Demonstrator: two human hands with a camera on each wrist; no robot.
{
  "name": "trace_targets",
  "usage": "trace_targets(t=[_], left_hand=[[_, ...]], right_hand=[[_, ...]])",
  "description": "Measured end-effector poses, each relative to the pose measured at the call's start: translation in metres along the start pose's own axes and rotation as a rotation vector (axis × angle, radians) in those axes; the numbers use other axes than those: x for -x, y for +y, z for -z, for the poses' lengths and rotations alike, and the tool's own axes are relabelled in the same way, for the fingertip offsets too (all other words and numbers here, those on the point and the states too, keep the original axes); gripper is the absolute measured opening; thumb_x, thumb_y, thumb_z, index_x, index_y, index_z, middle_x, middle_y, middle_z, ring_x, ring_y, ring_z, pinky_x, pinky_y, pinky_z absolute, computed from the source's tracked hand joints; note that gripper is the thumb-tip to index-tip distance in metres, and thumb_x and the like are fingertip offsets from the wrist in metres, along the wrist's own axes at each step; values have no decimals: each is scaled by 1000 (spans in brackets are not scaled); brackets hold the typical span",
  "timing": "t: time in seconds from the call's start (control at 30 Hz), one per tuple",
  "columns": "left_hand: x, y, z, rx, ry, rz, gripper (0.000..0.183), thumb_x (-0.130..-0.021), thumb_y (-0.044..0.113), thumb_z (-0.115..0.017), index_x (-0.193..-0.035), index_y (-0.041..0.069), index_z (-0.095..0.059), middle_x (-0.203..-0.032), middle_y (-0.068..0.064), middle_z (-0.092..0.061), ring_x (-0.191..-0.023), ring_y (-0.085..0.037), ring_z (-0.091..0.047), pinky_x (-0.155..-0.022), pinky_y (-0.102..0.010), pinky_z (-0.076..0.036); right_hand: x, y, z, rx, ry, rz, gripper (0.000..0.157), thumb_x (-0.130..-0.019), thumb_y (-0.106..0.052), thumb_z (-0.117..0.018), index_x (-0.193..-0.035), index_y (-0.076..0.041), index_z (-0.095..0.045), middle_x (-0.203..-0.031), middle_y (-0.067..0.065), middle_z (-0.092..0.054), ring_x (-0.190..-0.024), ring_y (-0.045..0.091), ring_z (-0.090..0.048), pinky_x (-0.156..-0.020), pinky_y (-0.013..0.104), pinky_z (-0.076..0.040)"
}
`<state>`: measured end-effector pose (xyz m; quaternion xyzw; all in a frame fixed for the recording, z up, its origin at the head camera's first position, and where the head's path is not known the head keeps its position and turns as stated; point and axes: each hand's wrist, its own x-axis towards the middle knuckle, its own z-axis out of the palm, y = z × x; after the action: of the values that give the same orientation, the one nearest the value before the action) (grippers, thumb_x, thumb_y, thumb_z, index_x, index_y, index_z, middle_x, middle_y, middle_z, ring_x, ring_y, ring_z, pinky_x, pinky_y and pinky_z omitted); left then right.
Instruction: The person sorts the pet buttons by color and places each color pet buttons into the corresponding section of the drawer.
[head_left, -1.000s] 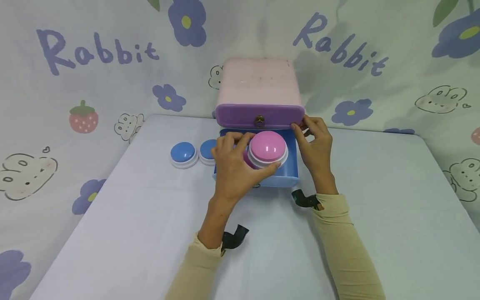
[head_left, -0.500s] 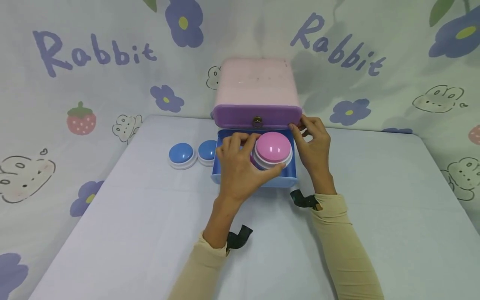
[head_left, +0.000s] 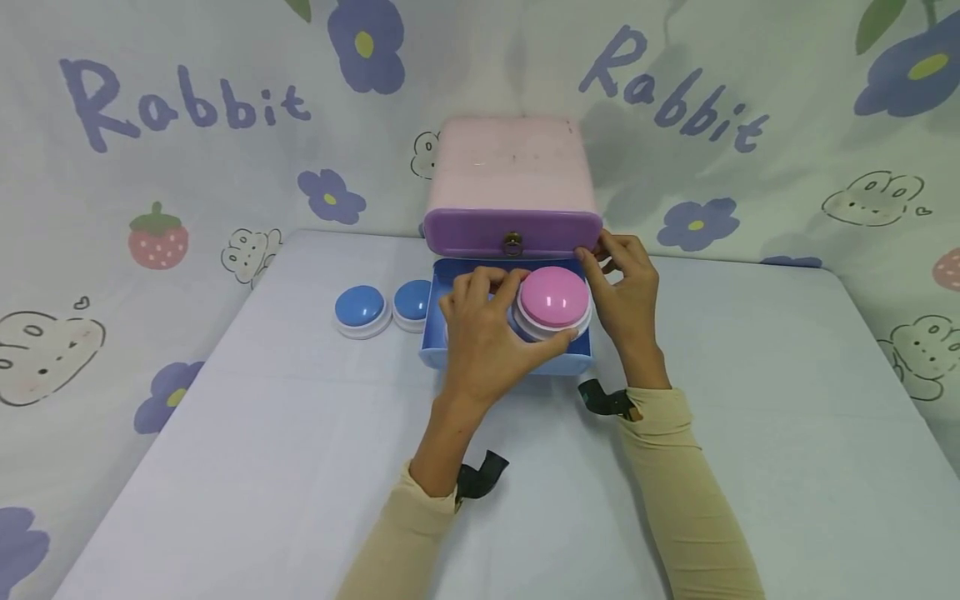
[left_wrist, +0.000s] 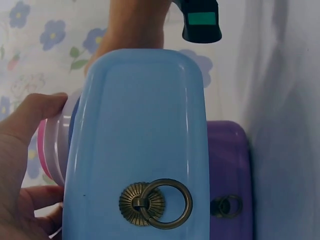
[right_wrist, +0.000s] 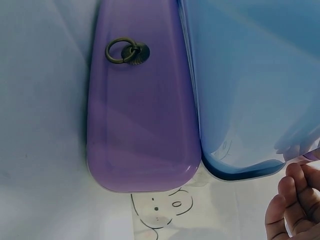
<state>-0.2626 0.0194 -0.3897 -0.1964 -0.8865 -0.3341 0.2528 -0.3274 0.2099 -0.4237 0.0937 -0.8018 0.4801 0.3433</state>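
Observation:
My left hand point(head_left: 483, 333) grips a pink dome push button point(head_left: 555, 296) with a white base. It holds the button over the pulled-out blue drawer point(head_left: 564, 365), fingers at its far side and thumb at its near side. In the left wrist view the button point(left_wrist: 42, 150) is partly covered by the drawer's front, which has a brass ring pull point(left_wrist: 170, 202). At the right side of the pink chest point(head_left: 517, 162), my right hand point(head_left: 628, 296) pinches the lower corner of the upper purple drawer front point(head_left: 468, 231). Its fingertips curl behind the corner.
Two blue push buttons stand on the white table point(head_left: 300, 467): one point(head_left: 360, 305) further left, the other point(head_left: 412, 299) close beside the open drawer. A lower purple drawer front point(right_wrist: 145, 110) lies beneath the blue one. A printed cloth point(head_left: 750, 75) hangs behind the chest.
My left hand and the pink push button have shifted right over the blue drawer. My right hand stays at the chest's corner. The whole view has drifted slightly.

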Motion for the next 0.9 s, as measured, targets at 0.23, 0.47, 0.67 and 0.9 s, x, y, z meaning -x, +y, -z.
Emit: trace_targets(t=[0.23, 0.47, 0.67, 0.9], left_hand=[[0, 1, 4, -12, -62, -25, 81, -70, 56, -85, -134, 10, -64, -121, -8, -52, -115, -27, -43, -93, -49, -30], [3, 0, 9, 147, -64, -44, 51, -78, 38, -86, -120, 14, -72, -110, -1, -60, -107, -20, -49, -91, -44, -31], [15, -9, 22, 299, -65, -63, 41, -81, 28, -85, -117, 13, -73, -99, 0, -63, -101, -15, -50, -91, -43, -36], [31, -13, 25, 364, 118, -51, 25, -82, 18, -82, -104, 7, -76, -88, 0, -61, -84, -18, -54, -74, -34, -45]], right_hand=[[-2, 0, -2, -39, 11, 25, 40, -92, -14, -74, -127, 2, -66, -105, 16, -63, -93, 22, -59, -78, 27, -47], [-1, 1, 0, -60, 17, 22, 39, -92, -14, -74, -126, 3, -67, -104, 17, -63, -93, 24, -60, -77, 27, -47], [-1, 0, 0, -67, 8, 21, 39, -92, -15, -74, -126, 3, -66, -106, 16, -63, -93, 23, -60, -78, 28, -47], [-1, -2, 0, -48, 8, -13, 41, -92, -15, -75, -127, 3, -66, -107, 15, -63, -94, 22, -59, -79, 25, -46]])
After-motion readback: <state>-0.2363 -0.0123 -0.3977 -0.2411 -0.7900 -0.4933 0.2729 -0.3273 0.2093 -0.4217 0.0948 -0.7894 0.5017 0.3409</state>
